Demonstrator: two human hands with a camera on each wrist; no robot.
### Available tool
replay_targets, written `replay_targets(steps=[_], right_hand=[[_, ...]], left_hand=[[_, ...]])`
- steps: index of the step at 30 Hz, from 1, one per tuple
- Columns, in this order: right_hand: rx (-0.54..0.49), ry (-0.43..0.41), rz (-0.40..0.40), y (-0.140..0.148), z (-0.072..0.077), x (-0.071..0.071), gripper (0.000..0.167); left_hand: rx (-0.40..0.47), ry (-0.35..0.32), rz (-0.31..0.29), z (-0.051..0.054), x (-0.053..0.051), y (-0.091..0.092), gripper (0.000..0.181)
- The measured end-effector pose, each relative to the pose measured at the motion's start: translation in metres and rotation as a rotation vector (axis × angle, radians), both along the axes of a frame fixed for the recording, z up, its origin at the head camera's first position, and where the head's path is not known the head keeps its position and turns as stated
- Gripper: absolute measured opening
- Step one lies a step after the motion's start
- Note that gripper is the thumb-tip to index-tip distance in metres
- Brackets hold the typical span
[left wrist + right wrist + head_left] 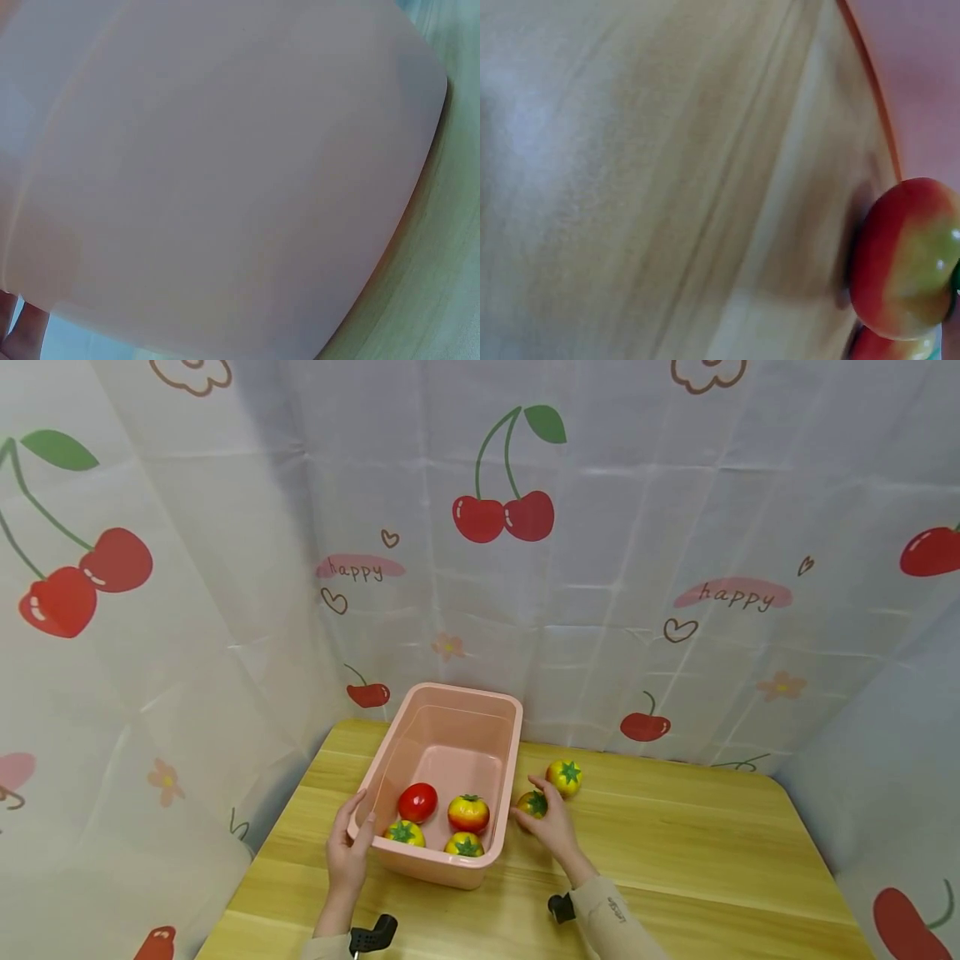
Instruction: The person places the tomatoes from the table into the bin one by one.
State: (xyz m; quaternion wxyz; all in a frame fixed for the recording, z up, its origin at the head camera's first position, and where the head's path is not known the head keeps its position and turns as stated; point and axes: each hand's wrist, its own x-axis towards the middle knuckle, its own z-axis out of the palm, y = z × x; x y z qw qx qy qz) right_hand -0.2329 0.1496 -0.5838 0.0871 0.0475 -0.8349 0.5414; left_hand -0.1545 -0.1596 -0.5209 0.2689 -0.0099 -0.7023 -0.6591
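My left hand (pixel 347 860) grips the near left corner of a pink plastic bin (pixel 427 857), thumb over the rim. In the left wrist view the bin's wall (pixel 225 172) fills most of the picture, fingertips at the lower left. Inside the bin lie a red tomato (pixel 417 802), a red-yellow tomato (pixel 468 814) and two yellow ones with green leafy tops, partly hidden by the near rim. Just right of the bin, my right hand (pixel 557 828) holds a red-yellow tomato (pixel 900 259) between thumb and fingers. Beyond it sits another yellow tomato (pixel 564 777).
The bin stands on a light wooden table (pixel 675 852), towards its left side. A white curtain (pixel 585 610) printed with cherries hangs behind the table and along both sides. Black wrist mounts (pixel 373 935) show near both sleeves.
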Motion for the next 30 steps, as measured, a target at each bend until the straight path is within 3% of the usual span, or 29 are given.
replay_targets(steps=[15,30], right_hand=[[0.058,0.054,-0.04,0.005,-0.016,0.001,0.063],[0.075,-0.015,-0.056,0.01,-0.036,0.007,0.069]], left_hand=[[0.001,0.005,-0.006,0.001,0.0,0.0,0.036],[0.006,0.002,-0.01,0.001,0.001,0.0,0.036]])
